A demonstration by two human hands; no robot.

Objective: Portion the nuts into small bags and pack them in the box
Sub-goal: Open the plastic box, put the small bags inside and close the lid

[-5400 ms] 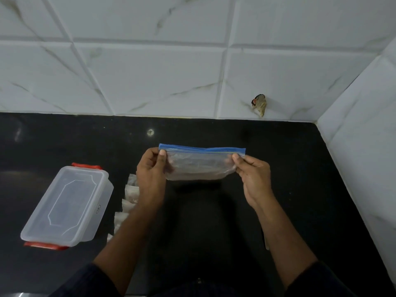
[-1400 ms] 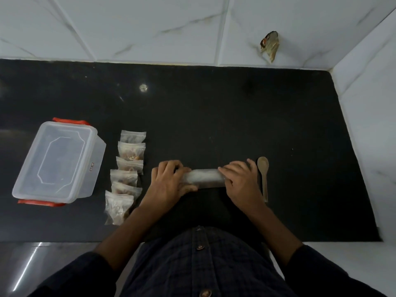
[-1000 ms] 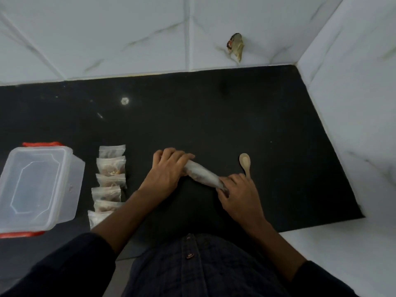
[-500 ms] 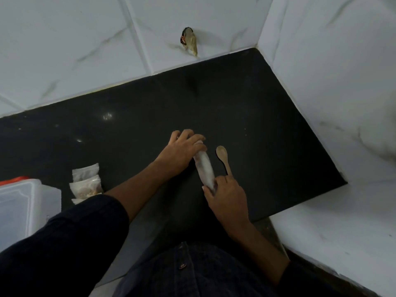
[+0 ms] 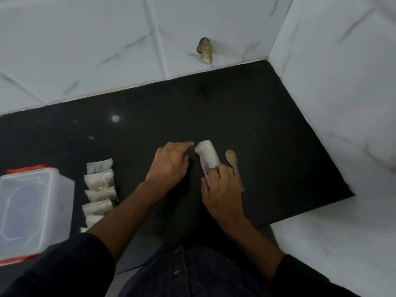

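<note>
Our right hand (image 5: pixel 220 189) now pins the rolled large bag (image 5: pixel 209 157) alone on the bench (image 5: pixel 278 136), our left hand (image 5: pixel 170 162) released and spread, so boxing the small bags (image 5: pixel 99 189) comes next.

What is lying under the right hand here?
The right hand holds the near end of the rolled-up bag; that end is hidden beneath it. The wooden spoon lies alongside, its handle partly covered by the hand.
</note>
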